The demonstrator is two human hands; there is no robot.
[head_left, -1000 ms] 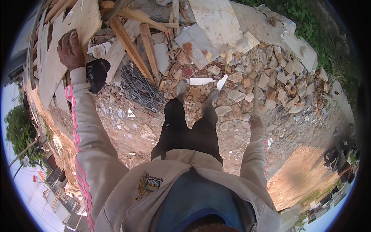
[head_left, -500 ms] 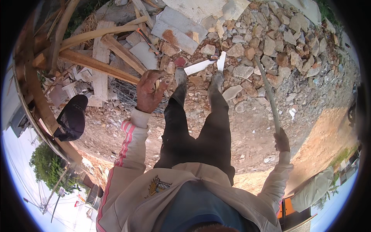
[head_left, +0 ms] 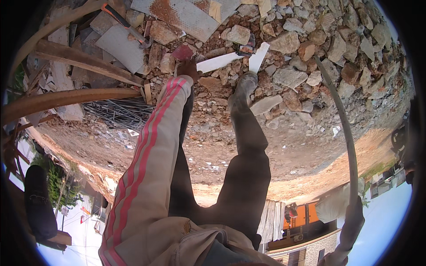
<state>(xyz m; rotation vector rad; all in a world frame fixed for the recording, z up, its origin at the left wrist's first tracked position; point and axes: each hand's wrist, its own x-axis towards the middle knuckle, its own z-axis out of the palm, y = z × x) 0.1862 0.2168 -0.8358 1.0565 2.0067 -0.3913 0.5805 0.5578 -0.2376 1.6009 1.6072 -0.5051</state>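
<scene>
the left hand [head_left: 188, 70], upper centre of the frame, reaches down to a reddish fragment [head_left: 183, 53]; its fingers are largely hidden, so whether they pinch the piece or merely touch it cannot be told. the right hand [head_left: 354, 216], lower right, appears curled round the near end of a long wooden pole [head_left: 339, 106]; shadow and blur hide its separate fingers. the pole stands out along the right side, presumably to stay clear of the reaching arm and perhaps to lend support. its far end blends into the broken stones [head_left: 337, 46]. the right boot [head_left: 244, 86] is planted apart, probably for balance; the left foot is masked by the arm. white strips [head_left: 219, 62] lie right of the fragment, beside a small, unclear dark item [head_left: 247, 46]. a dark object [head_left: 40, 201], lower left, is too blurred to identify.
</scene>
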